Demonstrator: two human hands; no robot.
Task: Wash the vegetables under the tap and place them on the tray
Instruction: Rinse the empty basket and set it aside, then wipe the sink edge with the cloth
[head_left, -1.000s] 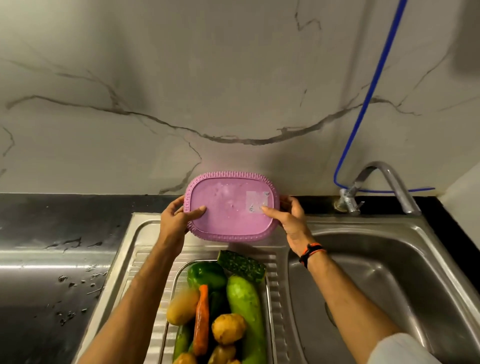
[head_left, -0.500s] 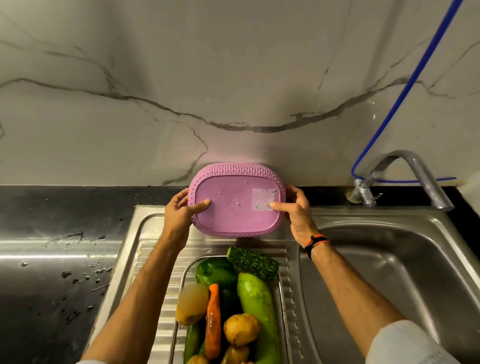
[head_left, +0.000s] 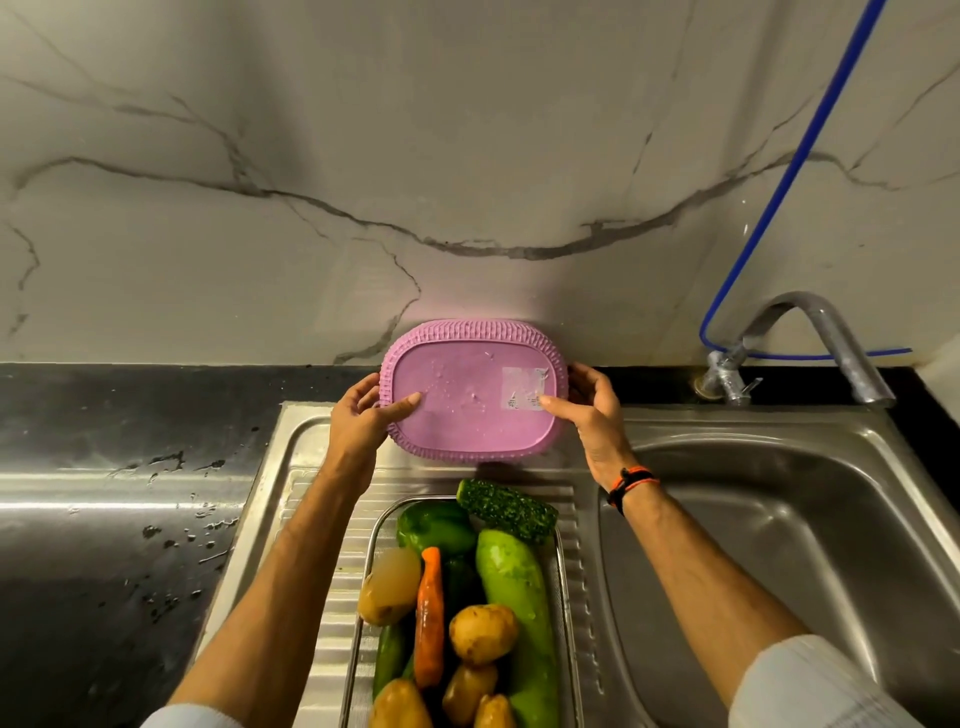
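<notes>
Evidently, beside the steel sink (head_left: 779, 519), the pink tray (head_left: 472, 395), gripped at its ends by left hand (head_left: 358, 415) and right hand (head_left: 597, 415), had stayed propped underside-out against the wall since earlier, so the vegetables (head_left: 467, 597) waited unwashed in their wire basket (head_left: 563, 571).

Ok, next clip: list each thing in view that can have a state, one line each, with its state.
Pink oval plastic basket: tilted, flat base facing the camera, held at both ends.
Left hand: grips the basket's left end.
Right hand: grips the basket's right end.
Curved steel tap: no water running.
Steel sink basin: holds no vegetables.
Steel wire tray: full of vegetables.
</notes>
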